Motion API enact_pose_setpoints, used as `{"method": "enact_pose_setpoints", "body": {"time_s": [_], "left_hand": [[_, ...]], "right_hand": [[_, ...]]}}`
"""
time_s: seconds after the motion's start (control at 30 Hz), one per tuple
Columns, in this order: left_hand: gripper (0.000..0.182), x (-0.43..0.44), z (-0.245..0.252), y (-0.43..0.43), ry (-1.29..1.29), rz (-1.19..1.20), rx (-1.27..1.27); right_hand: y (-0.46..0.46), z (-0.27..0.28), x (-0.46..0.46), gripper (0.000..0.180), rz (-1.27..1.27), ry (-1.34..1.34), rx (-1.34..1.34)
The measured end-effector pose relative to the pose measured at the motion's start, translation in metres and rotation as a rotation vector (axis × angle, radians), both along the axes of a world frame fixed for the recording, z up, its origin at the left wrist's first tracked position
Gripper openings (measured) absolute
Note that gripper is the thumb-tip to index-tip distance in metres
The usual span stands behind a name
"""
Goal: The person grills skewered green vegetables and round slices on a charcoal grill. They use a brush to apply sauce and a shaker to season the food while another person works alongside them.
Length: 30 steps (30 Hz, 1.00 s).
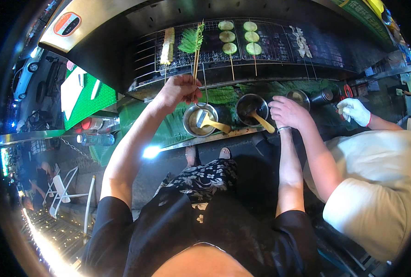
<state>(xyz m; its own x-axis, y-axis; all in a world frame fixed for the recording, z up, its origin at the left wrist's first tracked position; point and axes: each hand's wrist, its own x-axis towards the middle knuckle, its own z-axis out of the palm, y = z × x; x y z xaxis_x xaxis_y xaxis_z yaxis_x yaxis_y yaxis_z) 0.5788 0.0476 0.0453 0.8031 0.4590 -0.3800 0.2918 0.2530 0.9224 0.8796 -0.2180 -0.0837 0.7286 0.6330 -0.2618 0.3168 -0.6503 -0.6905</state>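
Observation:
My left hand (179,90) grips the bamboo sticks of a skewer of fringed green vegetable (192,38) over the front of the charcoal grill. A U-shaped wire handle (206,88) hangs beside its fingers. Below sits a steel bowl (186,125) of pale liquid, with a flat brush (210,123) resting in it. My right hand (280,123) is mostly hidden under a co-worker's bare hand (290,112), so its fingers do not show. Just left of it stands a pot of dark sauce (243,104) with a wooden-handled brush (261,121) leaning out.
On the grill's wire mesh lie a pale yellow skewer (167,46), two skewers of round green slices (229,47) and whitish skewers (300,43) at right. A co-worker's gloved hand (354,111) is near red-handled scissors (348,90) and a shaker (322,95). A plastic bottle (96,139) lies left.

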Motion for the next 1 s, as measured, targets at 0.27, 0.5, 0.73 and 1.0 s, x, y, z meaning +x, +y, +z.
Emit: {"method": "enact_pose_setpoints", "body": {"time_s": [0.27, 0.5, 0.73, 1.0], "left_hand": [[0.016, -0.003, -0.007, 0.003, 0.003, -0.025, 0.023], [0.014, -0.002, -0.003, 0.0, 0.052, -0.056, 0.054], [0.021, -0.009, -0.011, 0.009, 0.045, -0.132, 0.027], [0.018, -0.018, -0.015, 0.015, 0.02, -0.174, -0.05]], "right_hand": [[-0.021, -0.021, -0.099, 0.026, -0.119, -0.556, 0.014], [-0.01, -0.023, -0.114, 0.026, -0.233, -0.196, 0.055], [-0.009, 0.017, -0.127, 0.026, -0.102, -0.496, 0.001], [0.015, -0.032, -0.13, 0.021, -0.437, -0.048, 0.073]]}}
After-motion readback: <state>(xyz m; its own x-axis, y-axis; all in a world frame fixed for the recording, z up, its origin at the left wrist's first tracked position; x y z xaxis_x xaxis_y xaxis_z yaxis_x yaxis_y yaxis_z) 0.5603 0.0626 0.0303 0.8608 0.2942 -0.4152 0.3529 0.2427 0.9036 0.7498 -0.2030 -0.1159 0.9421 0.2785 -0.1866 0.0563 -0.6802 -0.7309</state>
